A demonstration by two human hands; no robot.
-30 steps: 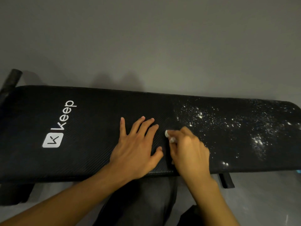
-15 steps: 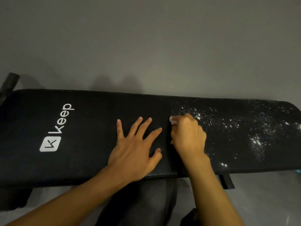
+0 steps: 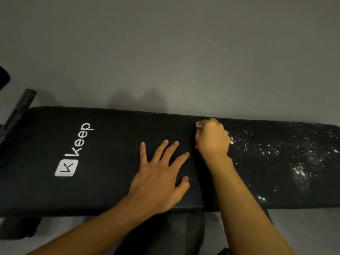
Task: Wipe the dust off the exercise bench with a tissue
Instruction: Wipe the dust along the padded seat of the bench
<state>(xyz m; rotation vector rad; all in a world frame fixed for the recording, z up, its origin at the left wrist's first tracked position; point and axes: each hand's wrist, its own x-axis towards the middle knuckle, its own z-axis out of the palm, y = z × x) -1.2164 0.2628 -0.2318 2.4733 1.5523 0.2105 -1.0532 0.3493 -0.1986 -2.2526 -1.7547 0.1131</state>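
Your right grip: closed on tissue, now advanced to tabletop's far edge. Left grip: flat, fingers spread, unmoved. Dust remains rightward.

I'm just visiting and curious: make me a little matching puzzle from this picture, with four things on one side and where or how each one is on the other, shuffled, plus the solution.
Things:
1. left hand
2. right hand
3. white specks of dust
4. white logo

States:
A. scattered over the right part of the bench
B. printed near the bench's left end
C. flat on the pad, fingers spread
D. closed around a white tissue near the far edge

Pairs: 1-C, 2-D, 3-A, 4-B
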